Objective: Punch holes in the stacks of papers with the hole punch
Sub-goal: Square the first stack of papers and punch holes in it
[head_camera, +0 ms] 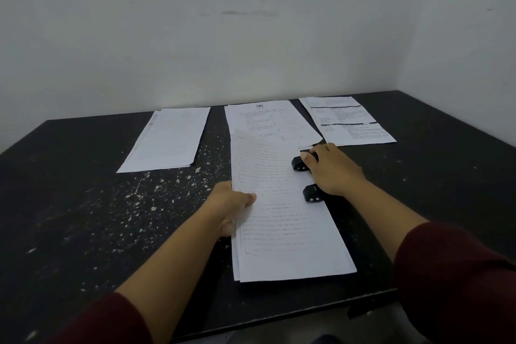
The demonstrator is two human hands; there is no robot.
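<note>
On the worktop (83, 204), the left hand (229, 207) pinches the paper stack (279, 232), apparently to steady it, while the right hand (332, 173) presses flat fingers (322, 148) on the hole punch (311, 193).

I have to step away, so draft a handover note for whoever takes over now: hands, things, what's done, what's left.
Left hand holds the near stack by its left edge, thumb on top.
Right hand presses flat on the hole punch, which sits over that stack's right edge.
Three more stacks lie at the table's far side: left stack, middle stack, right stack.
Done: cannot tell whether any stack has holes yet.
Left: punch this stack, then check the others.
</note>
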